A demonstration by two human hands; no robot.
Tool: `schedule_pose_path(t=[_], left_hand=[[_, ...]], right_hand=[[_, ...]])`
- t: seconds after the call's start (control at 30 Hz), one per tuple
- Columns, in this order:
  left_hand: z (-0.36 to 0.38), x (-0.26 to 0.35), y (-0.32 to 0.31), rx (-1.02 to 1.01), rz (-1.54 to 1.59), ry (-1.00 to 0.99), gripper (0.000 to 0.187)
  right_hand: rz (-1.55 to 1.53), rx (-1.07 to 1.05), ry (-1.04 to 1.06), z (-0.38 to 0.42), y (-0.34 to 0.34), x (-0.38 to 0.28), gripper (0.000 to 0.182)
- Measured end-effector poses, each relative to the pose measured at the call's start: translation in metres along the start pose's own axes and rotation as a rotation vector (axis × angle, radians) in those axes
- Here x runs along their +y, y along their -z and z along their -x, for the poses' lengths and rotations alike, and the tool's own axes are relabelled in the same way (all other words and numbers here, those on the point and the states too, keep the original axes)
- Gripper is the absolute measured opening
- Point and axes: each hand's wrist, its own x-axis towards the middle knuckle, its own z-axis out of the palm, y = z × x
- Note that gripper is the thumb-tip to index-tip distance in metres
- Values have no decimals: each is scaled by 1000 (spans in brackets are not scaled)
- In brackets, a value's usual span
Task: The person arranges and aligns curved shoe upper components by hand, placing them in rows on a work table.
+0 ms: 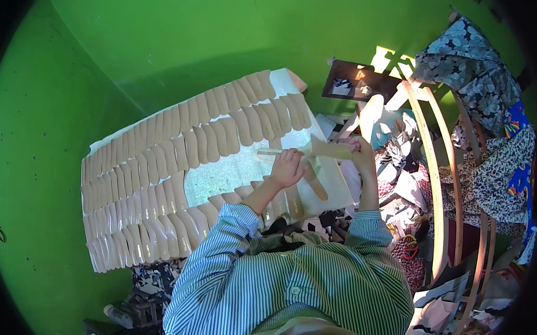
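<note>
My right hand [361, 152] is closed on one end of a beige shoe insole [330, 150], held out level above the table's right part. Close to its other end, my left hand [287, 168] has its fingers bent around a pale, narrow, flat tool [266, 155] that sticks out to the left; its exact kind is unclear. Below the hands a loose brown insole [314, 182] lies slanted on the white tabletop [336, 191]. Overlapping rows of beige insoles [162, 127] cover much of the table, some in the near rows bearing gold lettering.
A bare, shiny patch of tabletop [220, 180] lies between the rows. Green walls [166, 31] stand behind and left. To the right are curved wooden rails [430, 168], a dark tray [356, 81], heaped fabric scraps [406, 173] and patterned cloth [465, 62].
</note>
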Motion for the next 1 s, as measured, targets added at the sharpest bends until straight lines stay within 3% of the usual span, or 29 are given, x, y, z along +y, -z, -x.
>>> schedule_pose_path(t=[0.03, 0.1, 0.17, 0.2, 0.33, 0.4, 0.5, 0.53, 0.6, 0.7, 0.83, 0.9, 0.97, 1.0], left_hand=[[1, -3, -1, -27, 77, 90, 22], [3, -8, -5, -57, 153, 198, 22], [2, -17, -11, -170, 1009, 578, 23], [4, -23, -13, -107, 1135, 571, 24], [19, -34, -11, 48, 1226, 646, 23], [21, -34, 3, 27, 1242, 932, 22], [19, -18, 28, 34, 1434, 1060, 23], [23, -18, 21, 31, 1434, 1061, 23], [32, -22, 2, 127, 1238, 827, 23], [38, -28, -7, 200, 1159, 733, 21], [51, -52, -18, 189, 1049, 742, 26], [68, -98, -37, 327, 650, 880, 24], [63, -94, 1, 458, 973, 906, 21], [60, -91, 17, 457, 974, 907, 21]], right_hand=[[-2, -16, -4, -1, -10, 4, 18], [-560, -76, -283, 0, -41, 11, 23], [-568, -213, -320, 8, -74, 19, 32], [-596, -283, -343, 12, -91, 26, 34], [-681, -443, -406, 40, -120, 11, 35], [-641, -453, -362, 45, -126, 10, 25], [-516, -510, -316, 49, -130, 4, 28], [-517, -509, -318, 51, -130, 0, 28], [-514, -534, -345, 54, -131, -7, 26], [-499, -585, -311, 57, -133, -2, 24], [-520, -636, -255, 58, -136, 10, 22], [-612, -588, -230, 58, -131, 15, 21], [-634, -570, -243, 58, -121, 26, 20], [-659, -558, -253, 59, -118, 30, 20]])
